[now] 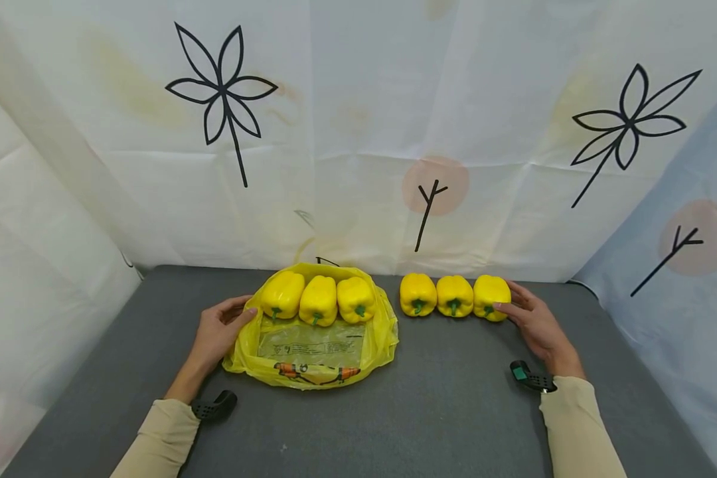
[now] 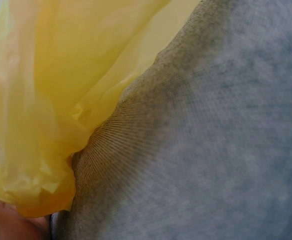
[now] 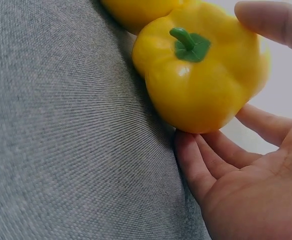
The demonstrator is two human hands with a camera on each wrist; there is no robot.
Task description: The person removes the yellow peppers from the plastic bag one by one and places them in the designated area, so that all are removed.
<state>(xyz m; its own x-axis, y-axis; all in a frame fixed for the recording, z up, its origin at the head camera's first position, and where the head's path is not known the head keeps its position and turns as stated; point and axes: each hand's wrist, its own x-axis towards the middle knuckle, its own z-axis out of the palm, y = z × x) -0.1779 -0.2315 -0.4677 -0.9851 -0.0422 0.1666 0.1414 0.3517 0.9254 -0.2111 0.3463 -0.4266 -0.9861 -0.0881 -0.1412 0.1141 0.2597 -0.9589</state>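
A yellow plastic bag (image 1: 385, 332) lies spread with its mouth wide, three yellow bell peppers (image 1: 319, 302) side by side in its far part. My left hand (image 1: 218, 332) pinches the bag's left rim; in the left wrist view only a sliver of the hand (image 2: 11, 224) shows below the bag (image 2: 71, 65). Right of the bag stand three more yellow peppers in a row. Around the rightmost pepper (image 1: 491, 296), my right hand (image 1: 538, 325) has its thumb on the near side and fingers behind. Close up, the right hand (image 3: 258, 185) touches this pepper (image 3: 201, 85) beside its green stem.
The dark grey table (image 1: 442, 405) extends in front of the bag and peppers and out to both sides. White cloth (image 1: 346, 119) with drawn plants hangs behind the table and at its left, with a bluish cloth (image 1: 669, 179) at its right.
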